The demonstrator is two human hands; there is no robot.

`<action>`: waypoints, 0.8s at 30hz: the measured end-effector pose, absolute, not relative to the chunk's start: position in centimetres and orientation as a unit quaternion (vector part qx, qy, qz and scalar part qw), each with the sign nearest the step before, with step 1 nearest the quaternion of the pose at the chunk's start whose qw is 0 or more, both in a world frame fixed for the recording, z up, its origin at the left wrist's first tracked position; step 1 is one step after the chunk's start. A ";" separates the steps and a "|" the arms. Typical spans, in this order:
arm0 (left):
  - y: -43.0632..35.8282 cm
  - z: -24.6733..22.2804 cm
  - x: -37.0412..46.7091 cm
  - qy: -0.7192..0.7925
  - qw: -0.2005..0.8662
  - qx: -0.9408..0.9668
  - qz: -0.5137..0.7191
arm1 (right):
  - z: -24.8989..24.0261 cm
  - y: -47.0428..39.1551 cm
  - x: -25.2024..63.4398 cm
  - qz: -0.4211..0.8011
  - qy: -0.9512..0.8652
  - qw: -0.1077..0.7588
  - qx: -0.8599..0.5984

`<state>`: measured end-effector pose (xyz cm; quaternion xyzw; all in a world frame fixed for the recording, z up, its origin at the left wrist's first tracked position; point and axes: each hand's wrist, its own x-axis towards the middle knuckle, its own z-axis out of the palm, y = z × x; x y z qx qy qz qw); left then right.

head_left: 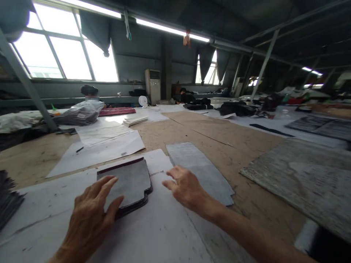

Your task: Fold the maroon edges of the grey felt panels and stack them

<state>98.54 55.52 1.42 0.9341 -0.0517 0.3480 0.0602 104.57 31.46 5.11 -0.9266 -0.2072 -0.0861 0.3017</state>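
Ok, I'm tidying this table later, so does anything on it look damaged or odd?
The large grey sheet on the right looks worn: blotchy and rough-edged. A jagged line also marks the white paper between the dark-edged stack and the right hand; whether tear or crease, I can't tell.

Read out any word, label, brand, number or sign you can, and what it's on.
No text can be read.
Gray-topped stack by the left hand: no lettering visible.
Tall white unit, clear plastic bag: any markings are too small or blurred to read.
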 end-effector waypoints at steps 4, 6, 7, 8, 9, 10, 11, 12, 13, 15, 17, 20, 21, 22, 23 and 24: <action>52.4 1.0 96.7 -0.158 0.099 0.917 0.353 | 4.1 24.8 103.9 -0.113 -0.147 0.224 -0.957; 50.4 1.2 96.6 -0.191 0.127 0.914 0.335 | 3.5 23.1 104.2 -0.114 -0.139 0.211 -0.961; 49.3 1.3 96.8 -0.203 0.142 0.914 0.322 | 3.3 22.7 104.5 -0.113 -0.142 0.209 -0.961; 48.3 1.4 97.0 -0.214 0.158 0.914 0.308 | 3.0 22.5 104.8 -0.110 -0.149 0.208 -0.960; 47.3 1.4 97.2 -0.219 0.173 0.914 0.293 | 2.7 22.4 105.2 -0.109 -0.158 0.208 -0.959; 46.4 1.4 97.5 -0.221 0.188 0.916 0.278 | 2.5 22.4 105.4 -0.108 -0.169 0.206 -0.958; 45.6 1.4 97.7 -0.223 0.199 0.918 0.262 | 2.3 22.4 105.7 -0.108 -0.181 0.202 -0.956; 44.9 1.3 98.0 -0.221 0.209 0.920 0.248 | 2.1 22.5 105.9 -0.111 -0.194 0.197 -0.954; 44.4 1.3 98.3 -0.219 0.217 0.922 0.235 | 1.9 22.6 106.0 -0.114 -0.208 0.191 -0.952; 43.6 1.2 98.7 -0.209 0.231 0.927 0.208 | 1.5 22.7 106.2 -0.123 -0.230 0.181 -0.948; 43.0 1.2 99.1 -0.197 0.238 0.932 0.189 | 1.2 22.6 106.3 -0.130 -0.240 0.178 -0.945; 42.2 1.3 99.8 -0.195 0.233 0.936 0.180 | 1.1 22.4 106.6 -0.129 -0.232 0.199 -0.943; 41.9 1.3 100.1 -0.199 0.228 0.936 0.181 | 1.1 22.3 106.7 -0.126 -0.227 0.213 -0.942; 41.6 1.4 100.4 -0.204 0.223 0.936 0.181 | 1.3 22.2 106.8 -0.121 -0.220 0.228 -0.941; 41.2 1.4 100.8 -0.209 0.218 0.936 0.180 | 1.4 22.2 106.8 -0.115 -0.214 0.246 -0.938; 40.9 1.5 101.3 -0.214 0.211 0.937 0.179 | 1.6 22.2 106.8 -0.109 -0.206 0.265 -0.936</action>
